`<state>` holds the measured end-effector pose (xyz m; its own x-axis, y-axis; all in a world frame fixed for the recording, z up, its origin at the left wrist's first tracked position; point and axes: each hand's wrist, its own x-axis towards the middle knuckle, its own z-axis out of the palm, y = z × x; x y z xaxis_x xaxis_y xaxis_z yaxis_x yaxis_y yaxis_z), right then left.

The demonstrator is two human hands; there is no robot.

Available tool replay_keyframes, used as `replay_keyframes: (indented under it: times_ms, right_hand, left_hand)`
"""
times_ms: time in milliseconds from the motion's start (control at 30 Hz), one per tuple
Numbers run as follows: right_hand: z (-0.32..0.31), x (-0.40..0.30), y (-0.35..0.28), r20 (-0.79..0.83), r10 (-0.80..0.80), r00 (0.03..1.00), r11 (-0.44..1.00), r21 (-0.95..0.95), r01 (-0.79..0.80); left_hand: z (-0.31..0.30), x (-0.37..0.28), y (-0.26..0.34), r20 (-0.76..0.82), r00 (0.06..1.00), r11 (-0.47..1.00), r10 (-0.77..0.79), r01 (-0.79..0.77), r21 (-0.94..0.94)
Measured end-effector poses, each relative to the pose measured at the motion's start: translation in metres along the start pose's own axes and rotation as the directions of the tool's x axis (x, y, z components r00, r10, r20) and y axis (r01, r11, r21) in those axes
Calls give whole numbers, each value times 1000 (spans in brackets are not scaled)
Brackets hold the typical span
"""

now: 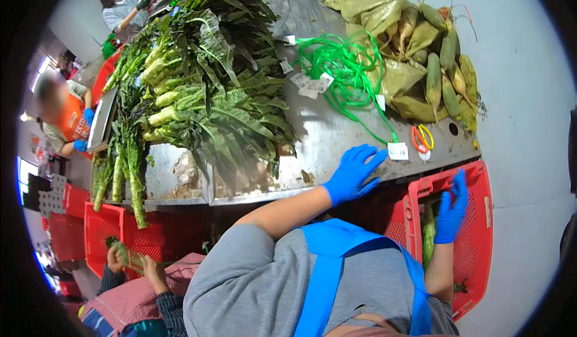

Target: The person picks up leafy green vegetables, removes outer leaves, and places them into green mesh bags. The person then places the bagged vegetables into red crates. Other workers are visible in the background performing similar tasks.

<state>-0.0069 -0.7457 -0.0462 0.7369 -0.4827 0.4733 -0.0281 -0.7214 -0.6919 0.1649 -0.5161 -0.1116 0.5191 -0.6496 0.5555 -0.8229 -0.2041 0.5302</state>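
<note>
My left hand (356,175), in a blue glove, lies with spread fingers at the front edge of the metal table (293,166) and holds nothing. Also gloved in blue, my right hand (451,211) is over a red plastic crate (484,247), fingers apart, with nothing seen in it. Green stalks (429,233) lie in that crate. Beyond my left hand are a printed tag (397,151), a tangle of green plastic ties (345,73) with more tags, and an orange loop (417,139) beside a yellow loop (426,137).
Leafy stem lettuce (216,107) is heaped on the table's left. Green radishes (433,82) lie on yellowish woven sacks (401,78) at the right. A co-worker's bare hands (135,262) hold greens near another red crate (103,242). Two more people stand across at the left.
</note>
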Motion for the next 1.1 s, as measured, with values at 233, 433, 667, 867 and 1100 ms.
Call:
replay_keyframes:
  times_ms: [233,433,667,867,1100]
  right_hand:
    - [182,55,-23,526,-222,821,946,-88,312]
    - [259,105,23,591,58,805,911,-362,199]
    - [243,122,-40,761,332,557,806,78,-587]
    - [241,86,-72,945,77,317,878,86,-471]
    - [291,115,-58,982,3,190,301,180,-936]
  left_hand:
    - [-105,-37,-61,19,954,954,-300,299,36]
    - [-116,-54,-75,37,883,856,-467,463,-230]
    - [-88,-55,-89,266,696,471,-667,670,-574]
    - [-61,4,-101,216,582,300,-784,660,-689]
    - [-62,-1,-64,102,653,608,-750,743,-280]
